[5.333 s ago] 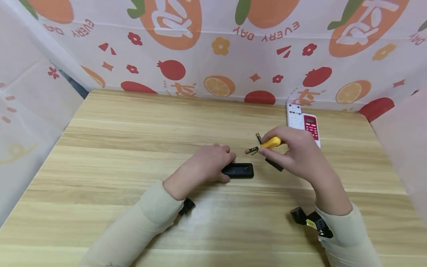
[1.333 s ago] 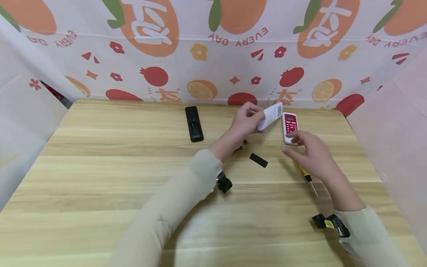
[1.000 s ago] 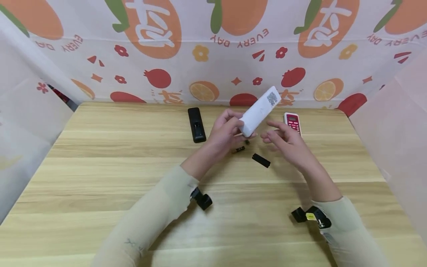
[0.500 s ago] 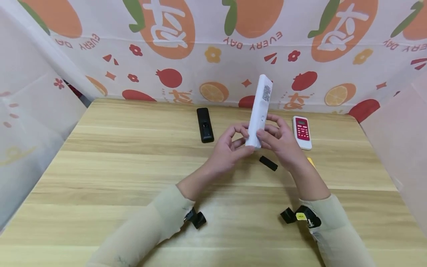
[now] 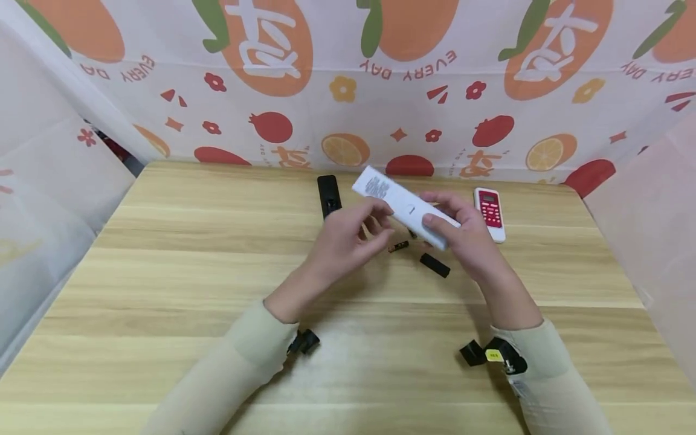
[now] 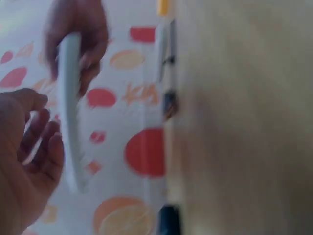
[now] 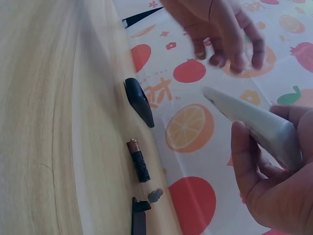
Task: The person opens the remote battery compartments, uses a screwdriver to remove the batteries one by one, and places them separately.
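My right hand [image 5: 470, 235] grips a white remote control [image 5: 409, 210] by its near end, with the side bearing a printed code facing up. The remote is held above the table, tilted toward the left. Close beside its far end is my left hand [image 5: 342, 241], fingers loosely bent; in the right wrist view a gap separates this left hand [image 7: 225, 34] from the remote [image 7: 249, 115]. Below the remote lie a battery [image 5: 399, 246] and a second one [image 5: 412, 234], mostly hidden. A small black battery cover [image 5: 435, 265] rests nearer me.
A black remote control [image 5: 328, 192] lies at the back, partly behind my left hand. At the right is a white remote with a red face [image 5: 491, 214]. A yellow piece [image 6: 163, 7] shows at the top of the left wrist view. Printed cloth [image 5: 348, 78] hangs behind the table.
Earlier a screwdriver was in my right hand; it was later put down. My left hand lifted the white remote, both hands held it, then the left let go. The remote swung leftward.
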Motion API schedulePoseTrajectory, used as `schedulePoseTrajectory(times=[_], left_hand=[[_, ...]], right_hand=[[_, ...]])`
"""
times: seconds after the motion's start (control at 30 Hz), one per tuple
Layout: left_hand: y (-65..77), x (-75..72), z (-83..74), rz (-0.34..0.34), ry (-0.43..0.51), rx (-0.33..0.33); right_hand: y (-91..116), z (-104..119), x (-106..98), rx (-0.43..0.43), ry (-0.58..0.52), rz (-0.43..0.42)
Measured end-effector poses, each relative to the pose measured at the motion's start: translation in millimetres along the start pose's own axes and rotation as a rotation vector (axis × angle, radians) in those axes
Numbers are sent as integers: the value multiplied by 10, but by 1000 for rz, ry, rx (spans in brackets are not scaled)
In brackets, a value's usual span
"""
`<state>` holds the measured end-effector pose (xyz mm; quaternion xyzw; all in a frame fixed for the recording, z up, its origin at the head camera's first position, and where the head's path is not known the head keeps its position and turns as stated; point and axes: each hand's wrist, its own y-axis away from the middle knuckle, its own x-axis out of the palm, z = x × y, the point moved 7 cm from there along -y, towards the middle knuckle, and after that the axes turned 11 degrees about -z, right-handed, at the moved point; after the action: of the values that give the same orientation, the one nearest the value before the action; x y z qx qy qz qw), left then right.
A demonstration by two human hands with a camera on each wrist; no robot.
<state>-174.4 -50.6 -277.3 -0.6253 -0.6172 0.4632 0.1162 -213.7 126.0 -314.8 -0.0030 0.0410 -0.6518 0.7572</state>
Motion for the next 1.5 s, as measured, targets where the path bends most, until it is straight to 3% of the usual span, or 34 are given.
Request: schedulePoseTrajectory(times=[0.13,0.27,0.37,0.5,0.7,0.87,1.03,1.27,1.5], left_hand=[[-63,-191,-132,-13,-201,220],[-60,-180,-188,83,-276,308],[-24,-111,-170,158,-300,308],[37,-45,-105,248,-326,256],[100,8,-4,363,-357,169],[106,19,30,396,-446,157],[131,34,13,419,-532,147],[121,6,-105,382,-616,206],[147,16,-162,381,-649,246]], right_hand=[[43,-15,55,35,92,62],[102,14,137,44,141,153],[145,26,188,54,151,207],[176,19,217,61,149,252],[182,71,205,60,191,237],[215,218,266,-55,374,173],[207,139,315,-140,539,124],[184,19,352,-206,618,99],[243,-17,396,-191,683,105]])
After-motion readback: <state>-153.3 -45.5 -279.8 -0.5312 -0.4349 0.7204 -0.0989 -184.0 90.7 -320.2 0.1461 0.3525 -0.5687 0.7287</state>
